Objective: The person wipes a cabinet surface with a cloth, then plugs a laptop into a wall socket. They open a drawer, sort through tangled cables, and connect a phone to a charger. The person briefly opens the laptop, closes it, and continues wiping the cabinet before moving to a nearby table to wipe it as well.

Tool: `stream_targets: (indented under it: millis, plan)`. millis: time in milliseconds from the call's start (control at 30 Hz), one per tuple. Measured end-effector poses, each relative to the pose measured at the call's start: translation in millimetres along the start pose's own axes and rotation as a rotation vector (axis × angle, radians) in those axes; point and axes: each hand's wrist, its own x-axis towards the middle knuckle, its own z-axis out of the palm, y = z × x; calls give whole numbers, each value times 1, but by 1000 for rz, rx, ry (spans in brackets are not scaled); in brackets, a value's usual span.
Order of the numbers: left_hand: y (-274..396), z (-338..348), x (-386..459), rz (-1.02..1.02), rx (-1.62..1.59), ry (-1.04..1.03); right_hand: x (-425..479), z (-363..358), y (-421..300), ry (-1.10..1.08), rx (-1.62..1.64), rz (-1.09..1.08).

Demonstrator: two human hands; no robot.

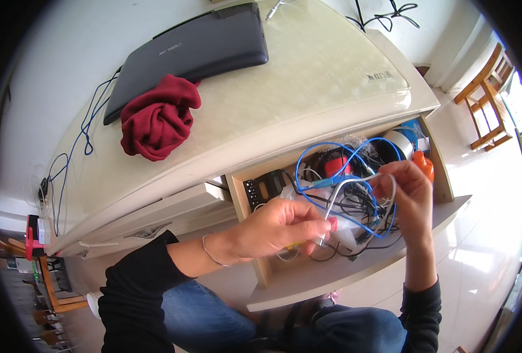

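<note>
Above an open wooden drawer (437, 176), my left hand (283, 227) pinches one end of a white cable (335, 194) between thumb and fingers, near a small red piece. My right hand (408, 194) holds the same cable farther along, where it bends into a loop. Below the hands lie a looped blue cable (300, 163), tangled black cables (358, 200), a red object (337, 167) and clear plastic wrapping. A black slotted plastic part (267, 185) sits at the drawer's left end, and an orange object (424, 165) at its right, partly behind my right hand.
On the desk (296, 88) above the drawer rest a closed dark laptop (199, 44) and a crumpled dark red cloth (159, 117). A thin blue cable (84, 128) trails over the desk's left side. The drawer's front panel (358, 269) is just above my knees. A wooden chair (486, 101) stands at right.
</note>
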Motion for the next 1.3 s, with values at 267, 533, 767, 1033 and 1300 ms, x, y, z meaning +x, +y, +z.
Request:
stream_targets:
  millis: [267,533,767,1033,1300]
  plan:
    - [-11,0,3,-25,1107,37,-4,-42,-4,197,-307,-147]
    - [-106,-3,7,174,1944,-358,-10,-49,3,161,-818,-115]
    - [-129,-6,13,89,2102,-456,-12,-36,-1,161,-750,-192]
    - [-120,-13,15,280,1937,-201,-19,-13,-8,-60,-613,-127]
    - [-89,-13,19,193,1850,-399,-24,1,-14,-167,-588,-164]
